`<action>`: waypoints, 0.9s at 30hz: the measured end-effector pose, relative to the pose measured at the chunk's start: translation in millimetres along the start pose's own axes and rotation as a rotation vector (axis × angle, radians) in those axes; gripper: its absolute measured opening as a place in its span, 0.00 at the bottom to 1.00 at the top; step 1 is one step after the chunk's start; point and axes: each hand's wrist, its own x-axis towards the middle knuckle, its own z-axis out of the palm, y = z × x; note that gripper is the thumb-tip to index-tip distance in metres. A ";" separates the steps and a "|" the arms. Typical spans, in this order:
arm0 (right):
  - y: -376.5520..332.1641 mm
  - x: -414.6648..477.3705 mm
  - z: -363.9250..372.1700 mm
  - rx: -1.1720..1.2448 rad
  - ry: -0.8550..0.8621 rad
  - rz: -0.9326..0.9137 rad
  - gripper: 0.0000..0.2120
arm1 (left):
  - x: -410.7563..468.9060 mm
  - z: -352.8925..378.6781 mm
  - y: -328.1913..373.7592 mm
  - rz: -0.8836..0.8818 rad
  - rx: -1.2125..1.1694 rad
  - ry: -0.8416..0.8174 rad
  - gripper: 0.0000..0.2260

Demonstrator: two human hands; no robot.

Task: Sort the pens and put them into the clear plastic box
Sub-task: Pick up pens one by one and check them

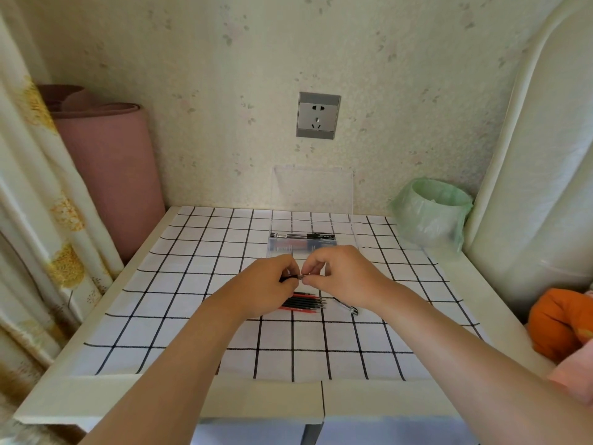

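Bare checked cloth (288,358) runs back from the near table edge to a pile of red and black pens (305,304) lying left to right. One loose pen (346,307) slants beside it on the right. Just beyond, the left hand (272,284) grips a dark pen (295,277) held crosswise, and the right hand (343,277) pinches its right end. Farther back, the clear plastic box (345,226) holds pens lengthwise left to right, with its lid (313,187) raised against the wall.
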 end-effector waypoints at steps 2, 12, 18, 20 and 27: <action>0.8 0.8 1.3 0.009 0.008 0.005 0.04 | 0.2 -0.7 -0.2 -0.002 0.012 0.001 0.03; 2.5 0.2 0.6 -0.019 -0.035 0.028 0.03 | -0.3 -2.8 -0.4 0.021 -0.018 -0.004 0.02; 1.7 -2.8 -2.8 -0.062 -0.098 0.046 0.10 | -0.1 -1.9 0.4 0.037 -0.006 -0.006 0.02; 2.6 -2.3 -3.6 -0.053 -0.083 0.048 0.09 | 0.5 -1.5 -0.1 0.032 0.006 0.002 0.02; -0.2 -3.7 -5.8 -0.094 -0.118 0.055 0.07 | 0.0 -2.1 -0.8 0.055 0.065 -0.004 0.02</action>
